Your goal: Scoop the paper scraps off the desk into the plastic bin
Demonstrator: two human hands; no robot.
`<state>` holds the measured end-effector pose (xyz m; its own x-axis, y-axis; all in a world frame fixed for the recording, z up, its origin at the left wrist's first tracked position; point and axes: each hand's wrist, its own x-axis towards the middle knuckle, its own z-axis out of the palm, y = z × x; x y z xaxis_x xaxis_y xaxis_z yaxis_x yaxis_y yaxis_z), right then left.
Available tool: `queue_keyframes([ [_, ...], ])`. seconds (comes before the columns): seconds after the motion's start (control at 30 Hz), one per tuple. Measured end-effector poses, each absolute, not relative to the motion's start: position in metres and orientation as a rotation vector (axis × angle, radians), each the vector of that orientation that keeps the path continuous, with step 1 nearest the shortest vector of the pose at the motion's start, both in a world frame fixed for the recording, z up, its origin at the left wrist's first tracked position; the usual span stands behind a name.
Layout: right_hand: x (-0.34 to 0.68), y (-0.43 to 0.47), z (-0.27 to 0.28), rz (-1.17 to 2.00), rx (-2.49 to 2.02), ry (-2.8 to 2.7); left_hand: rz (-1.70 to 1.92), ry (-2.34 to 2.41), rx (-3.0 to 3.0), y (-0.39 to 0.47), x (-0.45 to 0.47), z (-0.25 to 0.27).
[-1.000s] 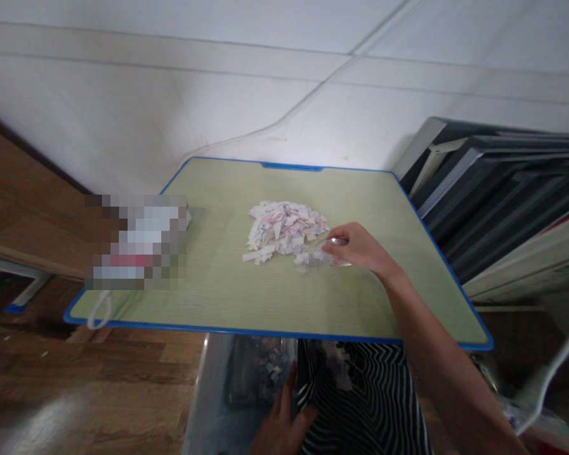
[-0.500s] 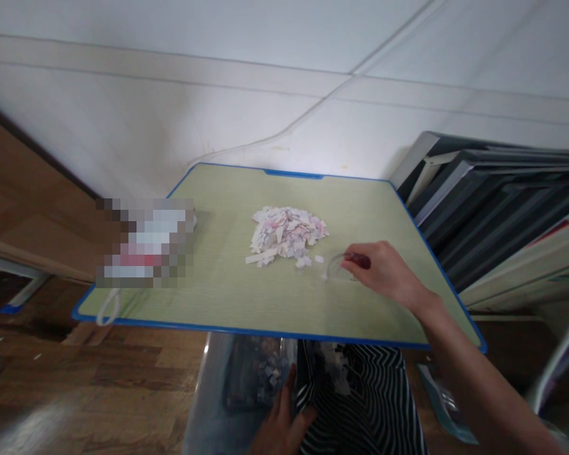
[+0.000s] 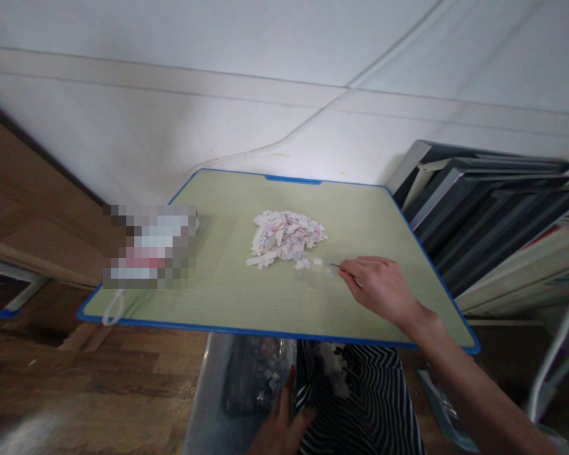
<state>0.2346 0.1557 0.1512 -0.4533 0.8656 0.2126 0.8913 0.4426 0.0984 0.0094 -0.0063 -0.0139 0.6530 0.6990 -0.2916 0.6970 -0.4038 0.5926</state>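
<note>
Above the light green tabletop [image 3: 218, 297], my right hand [image 3: 379, 287] pinches a thin clear curved piece [image 3: 334, 265] with a dark red part, seen almost edge-on now; its exact kind is unclear. Left of its fingertips lies a heap of small torn paper pieces [image 3: 289, 235], white with some pink. One loose scrap [image 3: 317, 261] sits between the heap and my fingers. Below the table, my left hand [image 3: 284, 420] rests at the border of a translucent plastic bin [image 3: 208, 392] and a striped cloth [image 3: 374, 404]. Its thumb and a finger are apart.
On the table's left is a blurred-out item [image 3: 156, 246] with a white loop strap [image 3: 114, 308]. Dark flat panels [image 3: 493, 196] lean on the wall at right. Paper pieces [image 3: 265, 373] show in the bin. A cardboard surface [image 3: 38, 208] stands at left.
My right hand has turned and dropped slightly, so the clear piece shows as a thin line and its red part is hidden. The left hand keeps its place. The view has shifted slightly.
</note>
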Motion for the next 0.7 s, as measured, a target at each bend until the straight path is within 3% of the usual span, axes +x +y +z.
queue_keyframes([
  [0.07, 0.234, 0.155, 0.153, -0.223, -1.539, -2.582, 0.005, 1.092, 2.146, -0.006, 0.01, -0.015],
  [0.2, 0.23, 0.157, 0.153, -0.381, -1.518, -2.622, 0.04, 1.102, 2.187, -0.008, 0.01, -0.018],
  [0.33, 0.229, 0.159, 0.15, -0.27, -1.463, -2.601, 0.051, 1.068, 2.245, -0.009, 0.009, -0.025],
  [0.5, 0.243, 0.162, 0.153, -0.301, -1.732, -2.415, 0.051, 1.065, 2.223, -0.009, 0.009, -0.022],
  [0.7, 0.254, 0.159, 0.159, 0.161, -1.69, -2.238, 0.044, 1.053, 2.203, -0.007, 0.011, -0.017],
])
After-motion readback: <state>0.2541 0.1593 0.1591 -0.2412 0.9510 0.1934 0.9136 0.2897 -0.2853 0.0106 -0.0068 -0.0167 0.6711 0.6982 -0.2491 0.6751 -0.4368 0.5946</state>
